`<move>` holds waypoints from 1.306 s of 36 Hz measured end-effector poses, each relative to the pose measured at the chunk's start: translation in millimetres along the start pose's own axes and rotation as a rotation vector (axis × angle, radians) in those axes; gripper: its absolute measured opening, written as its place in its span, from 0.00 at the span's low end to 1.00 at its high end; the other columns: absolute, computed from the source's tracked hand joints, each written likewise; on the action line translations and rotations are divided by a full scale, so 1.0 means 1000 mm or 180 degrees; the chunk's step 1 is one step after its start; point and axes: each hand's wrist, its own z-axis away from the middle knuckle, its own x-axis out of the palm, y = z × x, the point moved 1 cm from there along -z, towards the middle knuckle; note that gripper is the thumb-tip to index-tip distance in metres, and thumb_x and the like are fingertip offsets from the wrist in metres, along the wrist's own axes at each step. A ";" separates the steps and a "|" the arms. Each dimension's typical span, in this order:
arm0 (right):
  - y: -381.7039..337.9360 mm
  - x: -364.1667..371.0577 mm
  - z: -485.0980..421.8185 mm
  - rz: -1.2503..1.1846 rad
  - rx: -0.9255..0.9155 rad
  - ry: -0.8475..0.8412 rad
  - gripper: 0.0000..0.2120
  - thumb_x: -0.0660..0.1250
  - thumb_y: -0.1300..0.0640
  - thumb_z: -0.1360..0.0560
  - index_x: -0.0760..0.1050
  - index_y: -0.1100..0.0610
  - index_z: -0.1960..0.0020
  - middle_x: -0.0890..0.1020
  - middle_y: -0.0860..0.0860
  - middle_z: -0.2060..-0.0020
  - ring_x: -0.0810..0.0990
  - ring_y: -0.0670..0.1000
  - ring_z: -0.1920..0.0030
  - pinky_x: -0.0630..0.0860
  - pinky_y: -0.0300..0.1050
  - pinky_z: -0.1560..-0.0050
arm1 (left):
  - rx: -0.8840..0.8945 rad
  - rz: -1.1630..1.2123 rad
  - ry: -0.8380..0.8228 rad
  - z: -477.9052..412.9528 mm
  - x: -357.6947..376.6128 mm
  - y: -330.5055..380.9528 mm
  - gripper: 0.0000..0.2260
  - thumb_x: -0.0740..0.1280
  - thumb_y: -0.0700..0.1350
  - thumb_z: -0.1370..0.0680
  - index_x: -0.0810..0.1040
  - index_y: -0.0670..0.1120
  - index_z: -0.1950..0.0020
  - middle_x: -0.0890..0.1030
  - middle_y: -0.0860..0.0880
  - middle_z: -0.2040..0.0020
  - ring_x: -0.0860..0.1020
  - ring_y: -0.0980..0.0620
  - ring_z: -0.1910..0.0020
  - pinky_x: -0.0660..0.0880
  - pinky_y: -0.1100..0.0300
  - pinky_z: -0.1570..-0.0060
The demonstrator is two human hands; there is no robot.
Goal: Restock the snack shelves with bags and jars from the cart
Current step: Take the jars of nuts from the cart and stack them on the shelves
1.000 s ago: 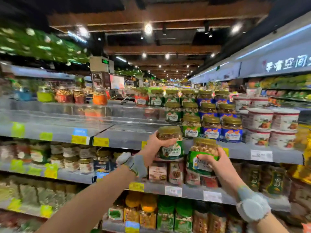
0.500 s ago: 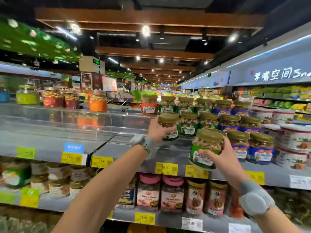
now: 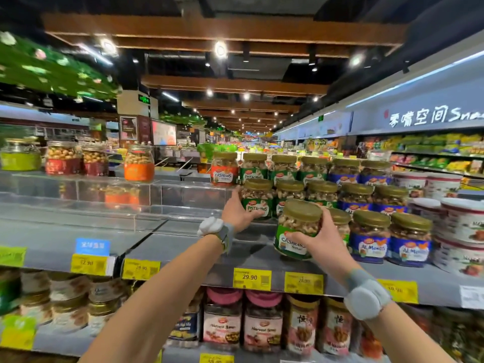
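My left hand (image 3: 237,209) grips a green-labelled pistachios jar (image 3: 258,199) with a gold lid, held at the left end of the second row of jars on the grey top shelf (image 3: 183,244). Whether the jar rests on the shelf I cannot tell. My right hand (image 3: 318,238) holds a green-labelled cashews jar (image 3: 297,229), tilted, just above the shelf's front part, left of the blue almonds jars (image 3: 369,238). Both wrists wear grey bands. The cart is out of view.
Rows of gold-lidded nut jars (image 3: 322,176) fill the shelf behind and to the right, with white tubs (image 3: 463,226) at far right. Bare grey shelf with clear dividers (image 3: 146,197) lies to the left. Yellow price tags (image 3: 252,278) line the edge; jars (image 3: 262,323) stand below.
Both hands have risen and reached forward to the top shelf. The pistachios jar moved back to the second row; the cashews jar now hovers over the shelf front.
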 end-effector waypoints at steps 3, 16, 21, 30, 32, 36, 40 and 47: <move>0.001 0.001 -0.004 0.0039 0.0004 -0.0037 0.40 0.81 0.51 0.33 0.60 0.39 0.31 0.78 0.36 0.45 0.76 0.34 0.46 0.73 0.42 0.44 | 0.0069 -0.0291 0.0117 0.001 0.001 0.002 0.48 0.78 0.58 0.30 0.56 0.46 0.19 0.74 0.45 0.28 0.72 0.42 0.29 0.70 0.48 0.30; 0.016 -0.003 -0.011 0.0115 -0.0049 -0.0211 0.45 0.83 0.51 0.37 0.60 0.41 0.29 0.79 0.41 0.41 0.78 0.42 0.41 0.75 0.45 0.38 | -0.0131 -0.0899 0.0340 0.009 0.013 0.012 0.40 0.71 0.57 0.23 0.54 0.47 0.19 0.67 0.36 0.29 0.67 0.35 0.30 0.69 0.43 0.34; 0.013 -0.003 -0.011 0.0278 -0.0052 -0.0251 0.45 0.83 0.49 0.36 0.60 0.43 0.28 0.78 0.41 0.41 0.78 0.44 0.41 0.75 0.44 0.40 | -0.0220 -0.0948 0.0140 0.012 0.009 0.014 0.41 0.71 0.54 0.22 0.51 0.43 0.19 0.64 0.36 0.27 0.64 0.36 0.27 0.65 0.43 0.29; 0.003 -0.005 -0.020 0.0684 -0.0103 -0.0235 0.46 0.84 0.50 0.39 0.59 0.45 0.31 0.78 0.44 0.44 0.78 0.47 0.44 0.76 0.45 0.41 | -0.0125 -0.0830 -0.0118 0.018 -0.030 0.039 0.33 0.67 0.49 0.22 0.55 0.44 0.21 0.60 0.36 0.26 0.60 0.34 0.26 0.64 0.40 0.28; -0.001 -0.002 -0.022 0.0927 -0.0220 -0.0202 0.48 0.85 0.52 0.40 0.59 0.48 0.30 0.77 0.46 0.44 0.77 0.49 0.43 0.74 0.43 0.43 | 0.0182 -0.0824 -0.0098 0.023 -0.037 0.046 0.28 0.66 0.46 0.23 0.62 0.45 0.25 0.64 0.38 0.29 0.65 0.36 0.29 0.68 0.42 0.30; -0.010 0.004 -0.027 0.1529 -0.0564 -0.0235 0.52 0.85 0.49 0.41 0.59 0.55 0.28 0.70 0.51 0.37 0.74 0.51 0.38 0.74 0.49 0.36 | 0.0688 -0.0412 -0.0753 0.052 -0.031 0.054 0.19 0.67 0.38 0.25 0.73 0.45 0.33 0.76 0.46 0.40 0.78 0.47 0.42 0.76 0.55 0.45; -0.014 0.004 -0.032 0.1929 -0.0673 -0.0404 0.49 0.83 0.47 0.38 0.59 0.57 0.27 0.68 0.54 0.36 0.75 0.54 0.38 0.74 0.52 0.37 | 0.0947 -0.0410 -0.0977 0.072 -0.007 0.050 0.29 0.75 0.46 0.28 0.67 0.48 0.31 0.78 0.49 0.41 0.79 0.50 0.44 0.78 0.51 0.41; -0.016 0.002 -0.046 0.3154 -0.0912 -0.0675 0.52 0.77 0.40 0.32 0.52 0.59 0.21 0.63 0.57 0.28 0.60 0.60 0.27 0.62 0.54 0.27 | 0.0746 -0.0516 -0.0977 0.072 0.002 0.039 0.35 0.74 0.48 0.28 0.58 0.51 0.26 0.80 0.44 0.40 0.81 0.45 0.48 0.78 0.47 0.43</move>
